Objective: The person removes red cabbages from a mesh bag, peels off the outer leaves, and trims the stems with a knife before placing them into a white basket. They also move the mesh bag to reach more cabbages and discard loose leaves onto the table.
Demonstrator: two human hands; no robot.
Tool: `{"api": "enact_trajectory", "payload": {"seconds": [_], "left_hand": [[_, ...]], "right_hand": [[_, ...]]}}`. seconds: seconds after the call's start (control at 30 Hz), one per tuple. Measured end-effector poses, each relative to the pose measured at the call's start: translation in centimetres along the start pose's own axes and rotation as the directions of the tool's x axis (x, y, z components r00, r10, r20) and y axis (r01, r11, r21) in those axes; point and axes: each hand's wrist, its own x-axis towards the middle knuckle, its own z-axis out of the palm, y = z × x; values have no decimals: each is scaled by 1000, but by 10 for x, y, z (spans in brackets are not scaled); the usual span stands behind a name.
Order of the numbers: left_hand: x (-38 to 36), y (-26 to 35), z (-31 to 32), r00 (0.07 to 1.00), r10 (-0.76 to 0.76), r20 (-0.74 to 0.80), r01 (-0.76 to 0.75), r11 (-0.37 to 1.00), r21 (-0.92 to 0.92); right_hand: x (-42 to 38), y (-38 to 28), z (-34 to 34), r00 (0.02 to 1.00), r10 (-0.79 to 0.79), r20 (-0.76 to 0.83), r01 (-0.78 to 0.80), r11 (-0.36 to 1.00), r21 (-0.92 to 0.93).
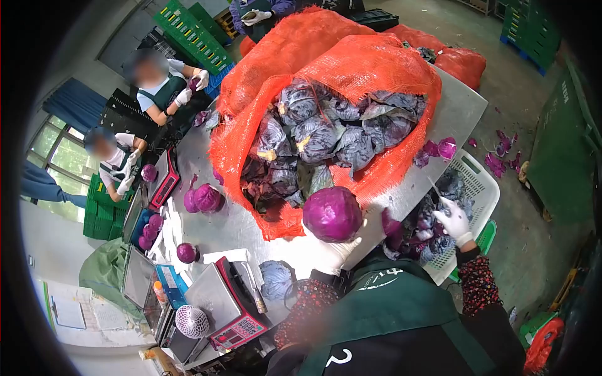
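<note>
A peeled red cabbage (332, 214) rests in my left hand (337, 250), which wears a white glove and cups it from below over the metal table. My right hand (454, 222), also gloved, is closed over the white basket (486, 188) at the table's right edge. A thin, narrow blade, seemingly a knife (434, 186), sticks out from its fingers; its handle is hidden. Dark outer leaves (433, 241) fill the basket below that hand. A loose purple leaf (392, 229) hangs between my hands. In front of me, an orange mesh sack (382, 62) gapes around several unpeeled cabbages (316, 138).
Red scales (235, 307) stand on the table (244, 232) at left, near a knife (257, 294) and several peeled cabbages (204, 198). Two co-workers (166, 91) are at the far left, another person (260, 12) at the back. A green bin (564, 144) stands right; leaf scraps (495, 164) litter the floor.
</note>
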Motion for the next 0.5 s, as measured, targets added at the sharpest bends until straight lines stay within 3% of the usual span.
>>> {"api": "enact_trajectory", "payload": {"seconds": [0.07,0.1,0.13,0.17,0.2,0.23,0.33,0.4,0.43,0.5], "left_hand": [[3,10,-18,933,-221,284,192,973,128],[-1,9,-11,935,-212,285,182,975,130],[-6,9,-5,989,11,150,-32,990,138],[-10,10,1,969,245,19,-245,954,172],[-13,35,-17,983,145,117,-163,973,164],[-18,52,-21,978,185,96,-199,966,166],[-37,104,-28,898,432,85,-440,881,174],[-41,129,-20,747,665,1,-650,730,212],[-50,155,-37,828,558,57,-560,817,139],[-49,197,-50,809,583,-77,-584,811,12]], "right_hand": [[1,-53,19,993,-6,114,0,999,45],[3,-64,29,983,-23,183,10,997,75],[4,-75,41,975,-38,219,10,992,127],[5,-84,50,972,-51,231,20,991,133],[5,-91,59,960,-76,269,40,990,135],[5,-95,66,947,-103,303,63,988,140],[5,-83,86,928,-152,340,123,987,105],[1,-86,87,911,-172,376,152,985,81],[3,-76,93,907,-201,370,199,979,46],[6,-71,97,895,-201,399,222,975,-8]]}}
